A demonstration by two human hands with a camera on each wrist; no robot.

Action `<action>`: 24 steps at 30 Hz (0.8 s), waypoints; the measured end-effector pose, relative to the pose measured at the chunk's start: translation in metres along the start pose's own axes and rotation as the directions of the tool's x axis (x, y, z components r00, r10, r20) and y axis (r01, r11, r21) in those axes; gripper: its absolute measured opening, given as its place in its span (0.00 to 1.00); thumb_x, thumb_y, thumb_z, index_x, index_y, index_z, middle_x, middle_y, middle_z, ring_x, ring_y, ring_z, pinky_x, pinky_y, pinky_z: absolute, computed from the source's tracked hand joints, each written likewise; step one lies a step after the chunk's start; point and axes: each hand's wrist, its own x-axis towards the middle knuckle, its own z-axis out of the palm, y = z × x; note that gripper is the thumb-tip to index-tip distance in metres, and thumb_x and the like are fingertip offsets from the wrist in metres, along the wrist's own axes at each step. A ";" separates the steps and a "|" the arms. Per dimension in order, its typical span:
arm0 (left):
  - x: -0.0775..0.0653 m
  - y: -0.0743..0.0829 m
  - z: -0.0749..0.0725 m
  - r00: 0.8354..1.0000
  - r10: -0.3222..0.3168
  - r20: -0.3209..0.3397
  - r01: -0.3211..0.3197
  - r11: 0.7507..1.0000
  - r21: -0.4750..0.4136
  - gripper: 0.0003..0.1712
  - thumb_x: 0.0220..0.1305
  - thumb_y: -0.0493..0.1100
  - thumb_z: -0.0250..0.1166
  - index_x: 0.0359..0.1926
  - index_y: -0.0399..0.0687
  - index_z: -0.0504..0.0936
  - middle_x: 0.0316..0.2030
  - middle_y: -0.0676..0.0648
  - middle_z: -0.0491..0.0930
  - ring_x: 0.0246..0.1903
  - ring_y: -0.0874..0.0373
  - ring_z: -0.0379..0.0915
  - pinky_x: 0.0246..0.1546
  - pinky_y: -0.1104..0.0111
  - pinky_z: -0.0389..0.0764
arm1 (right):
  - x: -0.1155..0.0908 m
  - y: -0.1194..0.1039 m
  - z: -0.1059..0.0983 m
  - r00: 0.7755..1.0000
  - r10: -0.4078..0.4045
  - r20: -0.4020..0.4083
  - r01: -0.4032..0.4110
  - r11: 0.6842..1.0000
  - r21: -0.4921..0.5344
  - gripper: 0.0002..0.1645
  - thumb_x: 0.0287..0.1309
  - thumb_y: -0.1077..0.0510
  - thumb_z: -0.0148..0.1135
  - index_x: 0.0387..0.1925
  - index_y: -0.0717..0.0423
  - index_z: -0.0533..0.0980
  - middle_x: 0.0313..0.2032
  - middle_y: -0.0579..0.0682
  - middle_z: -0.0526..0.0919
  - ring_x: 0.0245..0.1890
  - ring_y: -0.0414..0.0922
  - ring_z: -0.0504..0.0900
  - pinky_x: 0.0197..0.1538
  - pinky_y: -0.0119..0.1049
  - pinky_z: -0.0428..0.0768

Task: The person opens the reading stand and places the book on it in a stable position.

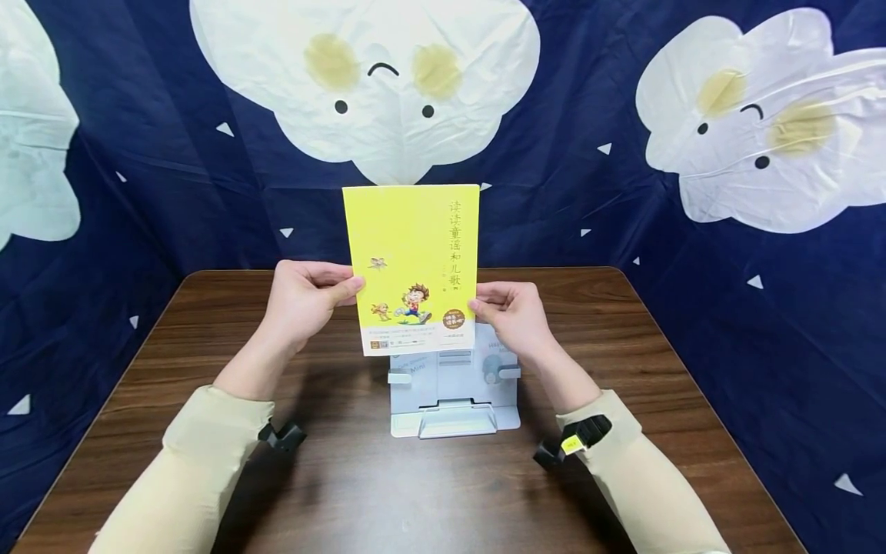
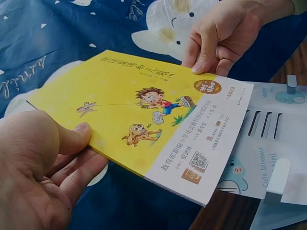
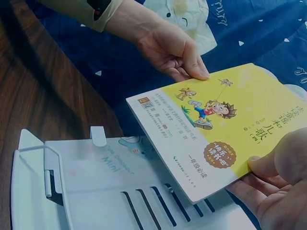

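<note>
A thin yellow book [image 1: 408, 246], with a cartoon boy and a white band at its foot, is held upright with its front cover facing me. My left hand [image 1: 308, 300] pinches its left edge, thumb on the cover and fingers behind. At the opposite edge my right hand [image 1: 512, 314] pinches it the same way. Just behind and below the book stands a pale blue-white book stand [image 1: 453, 385] on the table. The book's lower edge overlaps the upper part of the stand in the head view. In the right wrist view the stand's slotted back plate [image 3: 110, 191] shows.
The stand has a small side clip [image 1: 399, 377] on the left and another clip [image 1: 510, 372] on the right, plus a front ledge [image 1: 457, 422]. Beneath lies a dark wood table [image 1: 332, 492]. A navy cloth [image 1: 567, 223] with white clouds hangs behind it.
</note>
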 end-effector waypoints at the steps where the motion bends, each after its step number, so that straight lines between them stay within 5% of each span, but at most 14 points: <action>1: 0.001 -0.001 0.002 1.000 -0.002 0.004 0.002 1.000 -0.004 0.14 0.61 0.28 0.77 0.45 0.22 0.88 0.40 0.30 0.88 0.32 0.59 0.89 0.36 0.62 0.89 | 0.000 0.001 -0.001 1.000 -0.001 -0.005 0.001 1.000 -0.004 0.14 0.65 0.72 0.70 0.52 0.70 0.85 0.43 0.60 0.91 0.41 0.50 0.91 0.45 0.40 0.89; 24: 0.004 -0.017 0.026 0.998 -0.010 0.068 0.011 1.000 -0.013 0.13 0.62 0.30 0.77 0.45 0.24 0.89 0.40 0.32 0.89 0.33 0.57 0.90 0.36 0.64 0.89 | -0.005 0.020 -0.019 0.998 0.018 -0.063 -0.019 1.000 -0.017 0.12 0.64 0.74 0.69 0.49 0.73 0.85 0.41 0.64 0.90 0.38 0.46 0.90 0.42 0.37 0.89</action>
